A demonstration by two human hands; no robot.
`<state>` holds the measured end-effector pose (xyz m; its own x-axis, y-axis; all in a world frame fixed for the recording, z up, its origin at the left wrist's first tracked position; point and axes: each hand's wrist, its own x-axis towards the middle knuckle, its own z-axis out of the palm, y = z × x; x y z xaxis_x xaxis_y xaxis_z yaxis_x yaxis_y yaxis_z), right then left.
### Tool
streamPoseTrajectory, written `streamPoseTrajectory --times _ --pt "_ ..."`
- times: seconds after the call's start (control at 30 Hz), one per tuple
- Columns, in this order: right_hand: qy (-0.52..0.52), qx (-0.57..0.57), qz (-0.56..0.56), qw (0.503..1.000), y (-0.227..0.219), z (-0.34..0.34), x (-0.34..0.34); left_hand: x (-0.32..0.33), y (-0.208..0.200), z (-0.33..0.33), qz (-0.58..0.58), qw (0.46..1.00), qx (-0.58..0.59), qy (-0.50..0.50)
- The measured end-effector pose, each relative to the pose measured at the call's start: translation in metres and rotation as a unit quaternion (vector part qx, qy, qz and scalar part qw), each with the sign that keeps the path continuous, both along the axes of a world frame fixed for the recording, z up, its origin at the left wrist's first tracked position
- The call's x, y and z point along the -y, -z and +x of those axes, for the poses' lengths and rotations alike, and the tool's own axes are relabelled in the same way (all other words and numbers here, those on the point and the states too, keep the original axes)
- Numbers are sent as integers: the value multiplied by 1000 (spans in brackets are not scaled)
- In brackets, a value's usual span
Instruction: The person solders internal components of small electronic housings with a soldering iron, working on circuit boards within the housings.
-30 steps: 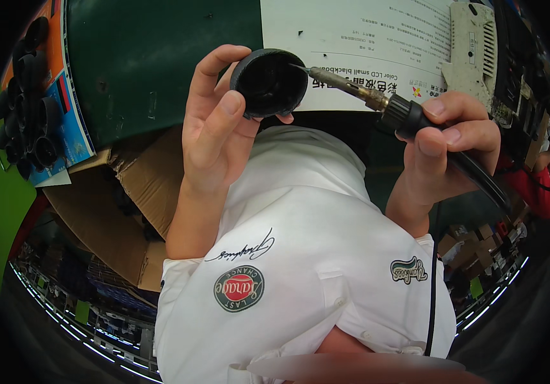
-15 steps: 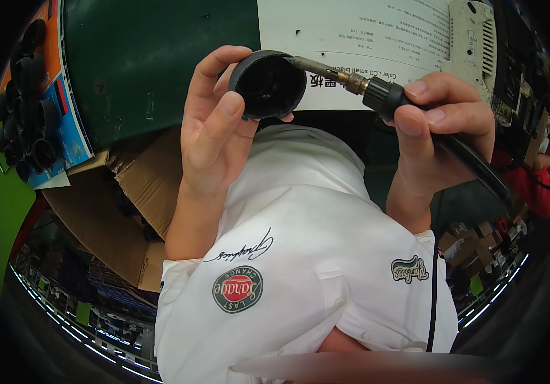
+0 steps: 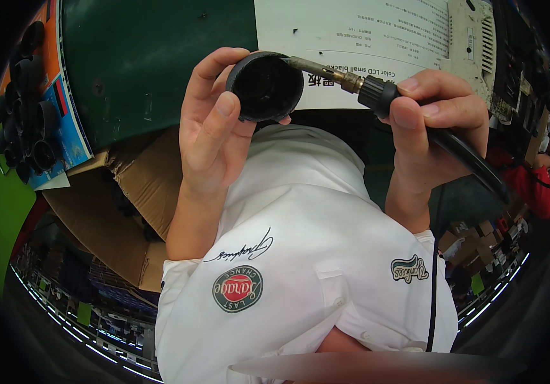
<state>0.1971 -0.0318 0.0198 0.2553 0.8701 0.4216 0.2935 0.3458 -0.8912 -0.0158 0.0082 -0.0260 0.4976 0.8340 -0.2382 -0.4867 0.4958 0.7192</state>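
A round, hollow black cup-shaped part (image 3: 266,87) is held between the thumb and fingers of my left hand (image 3: 214,121), its open side turned up and to the right. My right hand (image 3: 438,125) grips a soldering iron (image 3: 377,95) by its black handle. The iron's metal tip meets the upper right rim of the cup; whether it presses inside the rim or just on it, I cannot tell. From the handle a thick black sleeve runs down to the right.
Beneath lies a dark green work surface (image 3: 153,57) with a white printed sheet (image 3: 377,32). At the far right stands a beige vented box (image 3: 470,51). Several similar black parts (image 3: 28,102) lie at the left. An open cardboard box (image 3: 147,185) sits below the table's edge. A thin black cable (image 3: 434,275) hangs at the right.
Both hands have shifted very slightly left with the cup and the iron. The iron's tip stays at the cup's upper right rim.
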Motion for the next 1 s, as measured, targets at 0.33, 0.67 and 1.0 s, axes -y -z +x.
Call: streamPoseTrajectory --times 0.33,0.67,1.0 --pt "15 -5 1 1000 -1 -4 5 1 1 2 -20 998 54 -21" --pt "14 -72 5 997 4 -1 13 1 -4 2 -1 1000 -2 -25" --pt "21 -162 -31 986 -4 17 27 -8 2 -5 85 996 -13 25"
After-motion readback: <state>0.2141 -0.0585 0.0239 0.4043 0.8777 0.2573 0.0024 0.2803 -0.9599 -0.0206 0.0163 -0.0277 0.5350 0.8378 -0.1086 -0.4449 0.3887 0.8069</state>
